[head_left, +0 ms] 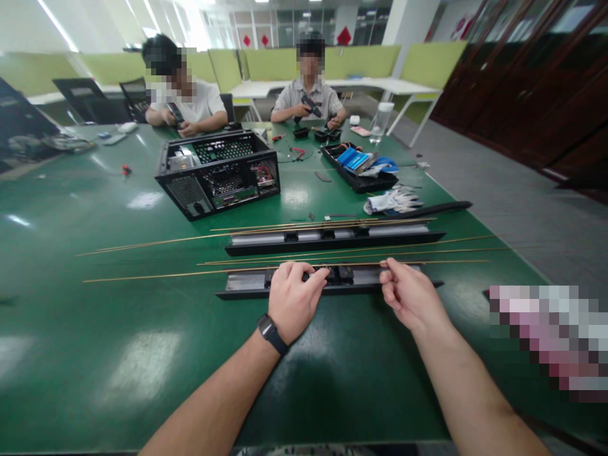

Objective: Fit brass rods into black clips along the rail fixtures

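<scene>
Just in front of me lies a black and silver metal channel (244,282), with black blocks (346,274) seated in it. My left hand (295,297), a dark watch on its wrist, is closed over one of these blocks, thumb and index finger near its top; the fingers partly hide it. Thin brass-coloured rods (156,277) run lengthwise along the channel and past both of its ends. At the channel's right part, my right hand (406,291) pinches one thin rod between thumb and index finger, the other fingers curled. A second, similar channel (399,237) lies just beyond, with more rods across it.
An open black computer case (218,171) stands at the back left. Behind the second channel are white gloves (392,201) and a black tray (361,180) holding blue items. Two people sit across the green table (118,354). Pixelated pink-and-white material (551,335) is at right.
</scene>
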Action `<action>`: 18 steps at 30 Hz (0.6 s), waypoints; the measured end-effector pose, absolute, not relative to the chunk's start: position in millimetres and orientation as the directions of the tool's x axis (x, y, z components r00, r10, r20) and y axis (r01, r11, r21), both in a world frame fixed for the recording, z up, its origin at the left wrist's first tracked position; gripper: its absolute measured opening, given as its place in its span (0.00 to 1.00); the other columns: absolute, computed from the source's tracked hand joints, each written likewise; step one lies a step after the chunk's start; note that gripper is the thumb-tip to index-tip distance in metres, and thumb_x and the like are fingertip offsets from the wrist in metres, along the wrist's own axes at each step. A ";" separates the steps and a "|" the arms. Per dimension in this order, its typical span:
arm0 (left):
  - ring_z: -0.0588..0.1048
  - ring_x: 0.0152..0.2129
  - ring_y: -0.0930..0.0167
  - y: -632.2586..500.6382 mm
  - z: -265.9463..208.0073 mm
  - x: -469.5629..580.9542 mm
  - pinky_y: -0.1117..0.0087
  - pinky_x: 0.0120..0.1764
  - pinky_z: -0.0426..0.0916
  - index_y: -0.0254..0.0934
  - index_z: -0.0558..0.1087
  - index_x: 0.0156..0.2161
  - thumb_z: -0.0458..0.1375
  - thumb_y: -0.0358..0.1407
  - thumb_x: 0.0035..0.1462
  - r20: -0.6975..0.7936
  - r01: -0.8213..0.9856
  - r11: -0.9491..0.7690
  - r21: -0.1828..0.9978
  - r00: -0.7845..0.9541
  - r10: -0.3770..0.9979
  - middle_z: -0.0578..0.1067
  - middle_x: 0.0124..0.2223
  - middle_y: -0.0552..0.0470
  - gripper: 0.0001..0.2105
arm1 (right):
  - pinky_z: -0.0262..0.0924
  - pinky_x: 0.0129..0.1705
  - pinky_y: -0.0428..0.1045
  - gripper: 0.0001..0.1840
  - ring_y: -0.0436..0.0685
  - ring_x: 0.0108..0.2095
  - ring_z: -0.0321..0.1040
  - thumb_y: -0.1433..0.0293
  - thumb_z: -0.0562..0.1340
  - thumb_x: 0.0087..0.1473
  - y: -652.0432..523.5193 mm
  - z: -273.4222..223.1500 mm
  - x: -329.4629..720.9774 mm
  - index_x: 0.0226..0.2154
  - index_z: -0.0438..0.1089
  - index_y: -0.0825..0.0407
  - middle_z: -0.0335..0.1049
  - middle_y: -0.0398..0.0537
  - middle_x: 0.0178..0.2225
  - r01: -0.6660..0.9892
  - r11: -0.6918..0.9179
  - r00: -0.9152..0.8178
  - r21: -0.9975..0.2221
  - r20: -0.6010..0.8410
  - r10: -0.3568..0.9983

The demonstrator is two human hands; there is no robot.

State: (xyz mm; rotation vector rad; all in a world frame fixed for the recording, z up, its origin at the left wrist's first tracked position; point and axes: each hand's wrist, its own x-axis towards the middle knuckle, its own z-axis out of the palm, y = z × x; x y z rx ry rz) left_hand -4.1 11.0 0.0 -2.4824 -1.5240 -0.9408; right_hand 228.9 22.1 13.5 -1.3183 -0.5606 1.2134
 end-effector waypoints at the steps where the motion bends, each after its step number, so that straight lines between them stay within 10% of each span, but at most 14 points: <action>1: 0.66 0.42 0.64 11.0 0.0 -4.2 0.60 0.47 0.63 0.49 0.75 0.51 0.56 0.38 0.64 0.537 0.830 -0.503 0.241 0.317 0.782 0.73 0.45 0.49 0.11 | 0.39 0.06 0.39 0.13 0.44 0.08 0.53 0.61 0.68 0.54 21.8 13.9 228.8 0.33 0.70 0.54 0.67 0.41 0.18 -0.339 -0.195 0.331 -0.920 -0.311 0.891; 18: 0.66 0.42 0.64 11.1 -0.1 -4.0 0.60 0.46 0.63 0.50 0.74 0.51 0.56 0.38 0.64 0.536 0.834 -0.496 0.241 0.311 0.785 0.73 0.45 0.49 0.11 | 0.39 0.06 0.39 0.13 0.44 0.08 0.53 0.62 0.68 0.53 22.5 11.2 229.2 0.32 0.69 0.54 0.67 0.41 0.18 -0.338 -0.178 0.341 -0.924 -0.296 0.892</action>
